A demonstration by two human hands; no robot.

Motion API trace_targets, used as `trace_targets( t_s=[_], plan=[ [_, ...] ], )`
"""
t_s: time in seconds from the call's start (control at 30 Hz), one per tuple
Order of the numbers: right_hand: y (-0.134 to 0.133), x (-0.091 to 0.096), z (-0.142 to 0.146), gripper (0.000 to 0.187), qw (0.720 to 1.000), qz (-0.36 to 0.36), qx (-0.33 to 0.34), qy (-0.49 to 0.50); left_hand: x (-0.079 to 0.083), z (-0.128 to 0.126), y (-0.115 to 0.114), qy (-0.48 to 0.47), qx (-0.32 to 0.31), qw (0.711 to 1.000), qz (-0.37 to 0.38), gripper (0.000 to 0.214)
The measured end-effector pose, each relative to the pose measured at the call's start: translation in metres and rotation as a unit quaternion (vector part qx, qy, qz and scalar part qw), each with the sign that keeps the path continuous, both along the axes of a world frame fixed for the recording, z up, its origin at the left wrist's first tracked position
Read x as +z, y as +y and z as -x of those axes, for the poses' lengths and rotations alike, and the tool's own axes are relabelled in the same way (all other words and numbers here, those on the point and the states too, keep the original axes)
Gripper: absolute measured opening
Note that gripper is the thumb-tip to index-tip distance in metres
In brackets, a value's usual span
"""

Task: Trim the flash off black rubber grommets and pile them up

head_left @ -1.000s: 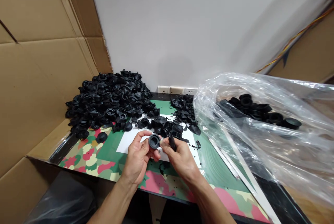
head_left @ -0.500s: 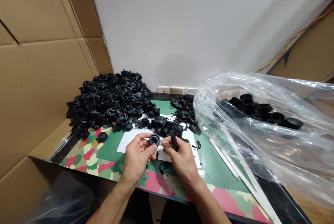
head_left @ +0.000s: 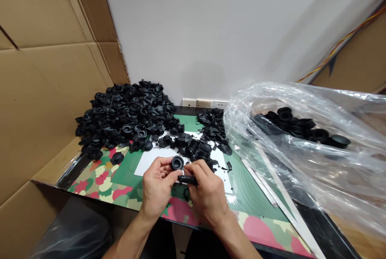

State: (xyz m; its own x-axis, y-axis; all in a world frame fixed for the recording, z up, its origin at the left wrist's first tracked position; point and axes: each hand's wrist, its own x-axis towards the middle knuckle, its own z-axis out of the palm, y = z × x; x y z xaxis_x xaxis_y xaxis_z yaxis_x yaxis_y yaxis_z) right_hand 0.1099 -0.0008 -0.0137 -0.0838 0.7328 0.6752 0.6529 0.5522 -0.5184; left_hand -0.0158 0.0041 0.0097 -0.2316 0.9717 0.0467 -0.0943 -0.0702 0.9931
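Observation:
My left hand [head_left: 157, 186] pinches a round black rubber part [head_left: 177, 163], its ringed open face turned up toward me. Close against it on the right, my right hand [head_left: 208, 188] is closed around a slim black pen-shaped tool [head_left: 187, 180]. The tool lies nearly level, one end toward my left thumb; its working tip is hidden. Under both hands is a white sheet [head_left: 144, 162], with black rubber scraps [head_left: 229, 166] on and around it. Several ribbed black rubber parts [head_left: 194, 147] with ragged edges lie just beyond my fingers.
A large heap of ragged-edged rubber parts [head_left: 129, 110] fills the back left beside a cardboard wall [head_left: 45, 74]. Trimmings [head_left: 212, 124] are piled at the back centre. At right, a clear plastic bag [head_left: 250, 102] holds smooth black parts [head_left: 289, 122]. White strips [head_left: 277, 182] lie nearby.
My right hand has turned the black tool from upright to nearly level and brought it left against the rubber part. My left hand keeps its grip on the part.

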Motion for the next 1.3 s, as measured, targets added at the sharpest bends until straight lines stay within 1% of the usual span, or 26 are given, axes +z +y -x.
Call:
trace_targets(
  t_s=[0.17,0.23,0.3,0.47,0.57,0.67,0.73,0.8,0.87,1.0,1.13,1.3],
  plan=[
    [-0.001,0.009,-0.002,0.023,0.988,-0.057,-0.05,-0.135,-0.004,0.0,-0.002,-0.005,-0.005,1.0,-0.017,0.024],
    [-0.001,0.013,-0.001,0.022,0.983,-0.067,-0.061,-0.161,-0.004,0.0,-0.002,-0.013,-0.013,1.0,-0.023,0.024],
    [-0.001,0.015,0.0,0.021,0.982,-0.068,-0.06,-0.163,-0.004,0.0,-0.001,-0.025,-0.019,0.999,-0.02,0.024],
    [0.002,0.013,0.003,0.013,0.994,-0.038,-0.06,-0.079,-0.002,0.001,-0.001,-0.036,-0.033,0.999,0.004,0.026],
    [0.006,0.009,-0.004,0.01,0.997,0.016,-0.068,0.014,-0.001,0.002,-0.002,-0.023,-0.033,0.999,0.005,0.025],
    [0.008,0.009,-0.012,0.01,0.983,0.116,-0.061,0.132,0.001,0.004,-0.003,-0.013,-0.023,0.999,0.021,0.025],
    [0.007,0.01,-0.015,0.014,0.966,0.183,-0.024,0.183,0.001,0.004,-0.002,-0.014,-0.018,0.999,0.034,0.026],
    [0.005,0.012,-0.015,0.017,0.957,0.208,0.019,0.203,0.001,0.005,-0.001,-0.018,-0.013,0.999,0.044,0.027],
    [0.002,0.012,-0.012,0.016,0.961,0.185,0.049,0.2,0.0,0.004,0.0,-0.018,-0.01,0.999,0.05,0.028],
    [-0.001,0.01,-0.006,0.017,0.979,0.093,0.07,0.166,0.001,0.004,0.0,-0.009,-0.009,0.999,0.047,0.027],
    [-0.001,0.006,-0.002,0.018,0.994,0.032,0.049,0.089,0.001,0.002,-0.001,0.002,0.0,1.0,0.029,0.025],
    [-0.002,0.003,-0.002,0.02,1.0,-0.006,0.009,0.001,0.001,-0.001,-0.004,-0.009,0.006,1.0,0.007,0.024]
  ],
)
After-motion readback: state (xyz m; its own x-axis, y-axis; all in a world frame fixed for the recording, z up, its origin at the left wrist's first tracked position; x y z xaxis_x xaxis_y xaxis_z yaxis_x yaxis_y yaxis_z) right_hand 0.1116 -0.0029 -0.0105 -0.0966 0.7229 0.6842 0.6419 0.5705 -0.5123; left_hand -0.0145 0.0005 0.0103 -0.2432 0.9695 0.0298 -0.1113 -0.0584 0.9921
